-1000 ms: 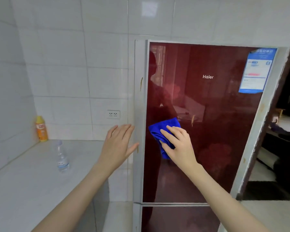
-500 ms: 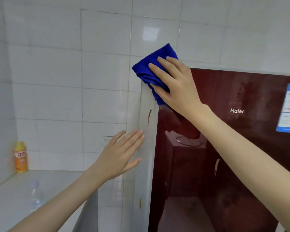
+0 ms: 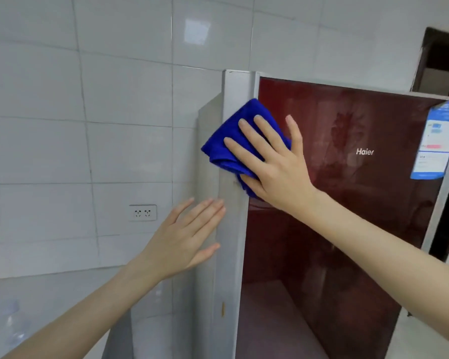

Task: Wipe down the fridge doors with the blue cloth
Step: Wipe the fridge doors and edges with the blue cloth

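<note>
Head camera showed the blue cloth (image 3: 228,141) bunched against the upper left corner of the fridge door (image 3: 335,229), lying partly on the dark red glass and partly over the silver edge strip (image 3: 232,255) that ran down the door's left side. The right hand (image 3: 278,169) lay flat on top of the cloth, its fingers (image 3: 257,136) straight and spread apart, the thumb angled up over the bare glass, pressing the cloth to the door. The left hand (image 3: 182,242) was raised lower down, just left of the door, palm toward the fridge's grey side, with fingers straight and close together and the thumb held apart; its fingertips reached the silver strip, though whether they touched it could not be told. On the door, right of the cloth, stood the white Haier logo (image 3: 364,151), and a blue and white sticker (image 3: 438,143) sat at the door's upper right corner. Left of the door was a white tiled wall (image 3: 88,125) with a wall socket (image 3: 143,212), and a blurred clear bottle (image 3: 13,325) stood far to the lower left.
</note>
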